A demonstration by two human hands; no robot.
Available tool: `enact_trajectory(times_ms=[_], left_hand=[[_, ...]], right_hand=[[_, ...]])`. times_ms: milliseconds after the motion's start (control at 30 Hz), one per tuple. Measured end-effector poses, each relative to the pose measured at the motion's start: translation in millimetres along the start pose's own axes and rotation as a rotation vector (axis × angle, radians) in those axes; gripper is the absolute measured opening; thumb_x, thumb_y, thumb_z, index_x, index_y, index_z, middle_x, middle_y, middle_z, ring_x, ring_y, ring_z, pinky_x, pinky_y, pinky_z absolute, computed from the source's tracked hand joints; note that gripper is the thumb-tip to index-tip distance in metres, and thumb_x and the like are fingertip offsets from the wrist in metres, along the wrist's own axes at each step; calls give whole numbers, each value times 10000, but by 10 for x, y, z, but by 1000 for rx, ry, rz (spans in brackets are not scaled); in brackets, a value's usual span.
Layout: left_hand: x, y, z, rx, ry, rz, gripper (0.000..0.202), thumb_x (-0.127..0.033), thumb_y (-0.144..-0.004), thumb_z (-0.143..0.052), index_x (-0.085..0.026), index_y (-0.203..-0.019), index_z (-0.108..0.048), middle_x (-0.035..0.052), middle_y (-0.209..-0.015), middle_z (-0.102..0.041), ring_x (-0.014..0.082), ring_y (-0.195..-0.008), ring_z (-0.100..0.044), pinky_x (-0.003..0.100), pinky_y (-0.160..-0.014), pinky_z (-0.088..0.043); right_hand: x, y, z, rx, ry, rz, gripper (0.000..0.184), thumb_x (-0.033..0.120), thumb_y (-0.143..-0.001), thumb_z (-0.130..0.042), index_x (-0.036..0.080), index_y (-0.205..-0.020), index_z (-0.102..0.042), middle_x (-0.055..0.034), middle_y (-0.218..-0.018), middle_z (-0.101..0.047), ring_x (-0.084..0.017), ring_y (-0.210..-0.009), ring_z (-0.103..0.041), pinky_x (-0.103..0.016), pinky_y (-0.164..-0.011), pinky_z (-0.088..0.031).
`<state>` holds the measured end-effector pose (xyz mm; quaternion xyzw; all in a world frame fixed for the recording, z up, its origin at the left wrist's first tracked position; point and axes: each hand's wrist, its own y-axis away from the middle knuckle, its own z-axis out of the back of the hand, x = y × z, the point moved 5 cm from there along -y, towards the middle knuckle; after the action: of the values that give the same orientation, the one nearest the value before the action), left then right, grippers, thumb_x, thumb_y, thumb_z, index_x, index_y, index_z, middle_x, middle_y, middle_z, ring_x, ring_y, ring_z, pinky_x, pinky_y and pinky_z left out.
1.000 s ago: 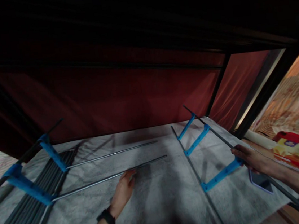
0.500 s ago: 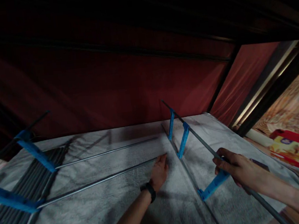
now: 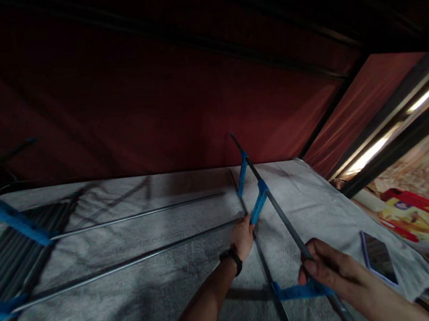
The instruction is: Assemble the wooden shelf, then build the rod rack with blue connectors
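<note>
My right hand (image 3: 327,269) is closed round a dark metal rod (image 3: 279,212) of a frame with blue plastic connectors (image 3: 259,204), tilting it up off the grey cloth (image 3: 146,304). My left hand (image 3: 242,236), a black watch on its wrist, pinches the free end of a long silver rod (image 3: 133,261) close to one blue connector of that frame. A second silver rod (image 3: 135,217) lies parallel behind it. Both silver rods run left into another frame with blue connectors (image 3: 6,214).
Several dark rods (image 3: 3,259) lie bundled at the left on the cloth. A phone (image 3: 379,262) rests on the cloth's right edge. A red and yellow package (image 3: 424,215) lies beyond, to the right. A dark red curtain hangs behind.
My left hand slid right along the silver rod to its end, near the blue connector. My right hand drew the right frame leftward and tilted it more upright. The phone came into view.
</note>
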<state>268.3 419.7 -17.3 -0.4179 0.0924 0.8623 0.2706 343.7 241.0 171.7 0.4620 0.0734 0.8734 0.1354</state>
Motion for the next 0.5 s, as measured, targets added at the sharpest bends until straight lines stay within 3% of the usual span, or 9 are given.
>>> enact_trajectory(times_ms=[100,167,200,300,400,500], left_hand=[[2,-1,26,18,-49,-11,285,-183,-956,-408,-172,-1174,-589,133,-1088,-693,223,-1009,-658,347,-870,-477],[-15,2,39,26,-85,-15,293,-182,-963,-377,-146,-1145,-604,148,-1051,-695,237,-1005,-660,359,-866,-468],[-30,1,40,28,-100,-17,302,-178,-965,-364,-136,-1143,-605,156,-1036,-696,247,-1003,-660,371,-865,-466],[-102,-20,14,37,-130,-31,305,-167,-961,-364,-135,-1126,-618,163,-1006,-705,270,-1002,-656,399,-873,-466],[-144,-30,1,45,-139,-49,315,-179,-960,-372,-152,-1160,-614,151,-1015,-708,269,-1002,-651,401,-890,-468],[-49,17,97,24,-143,-60,400,-208,-948,-419,-170,-1338,-499,144,-1150,-671,275,-1073,-616,415,-941,-448]], right_hand=[[-198,-281,133,-32,-101,-13,486,641,-931,-363,224,-929,-612,-10,-672,-592,-142,-530,-514,-273,-537,-453],[-359,-597,256,-171,-117,53,457,640,-871,-485,221,-1019,-592,-51,-897,-652,-157,-642,-563,-286,-578,-480],[-440,-779,263,-188,-113,87,466,609,-814,-592,227,-1082,-582,-72,-1047,-650,-182,-783,-601,-306,-675,-508],[-653,-1338,63,-97,-160,118,580,485,-700,-748,257,-1199,-559,-71,-1237,-606,-238,-1092,-573,-379,-922,-479],[-738,-1777,-232,-107,-331,131,467,444,-673,-768,245,-1068,-618,-31,-1066,-659,-223,-1032,-590,-375,-950,-446],[-759,-2027,-461,-187,-516,132,268,456,-697,-714,210,-747,-621,-3,-771,-634,-191,-830,-593,-340,-852,-459]])
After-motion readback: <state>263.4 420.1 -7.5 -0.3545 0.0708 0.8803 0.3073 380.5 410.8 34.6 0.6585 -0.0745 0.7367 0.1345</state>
